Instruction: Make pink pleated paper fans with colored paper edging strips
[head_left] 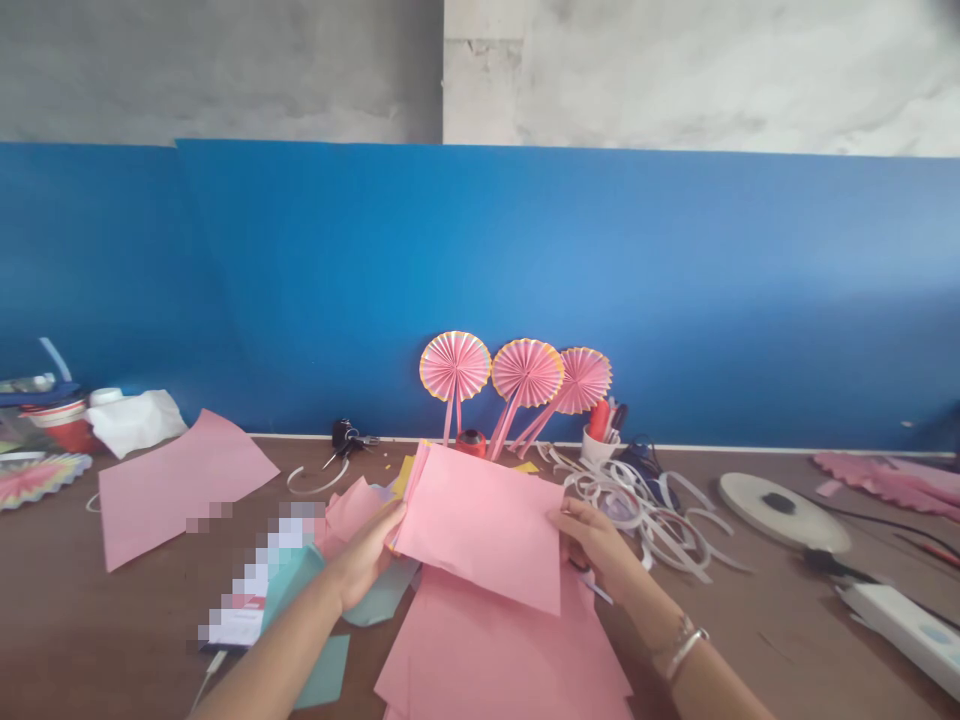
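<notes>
A pink paper sheet is held up between my two hands, tilted down to the right. My left hand grips its left edge, where a folded or layered strip with a yellow rim shows. At the right edge my right hand pinches the sheet, and a dark object, partly hidden, lies at or under those fingers. Beneath the held sheet is a stack of pink paper on the brown table. Teal paper pieces lie beside my left forearm.
Three round pleated pink fans lean on the blue partition. Curled white paper strips and a cup of pens are right of centre. A white disc and power strip lie right; a pink sheet lies left.
</notes>
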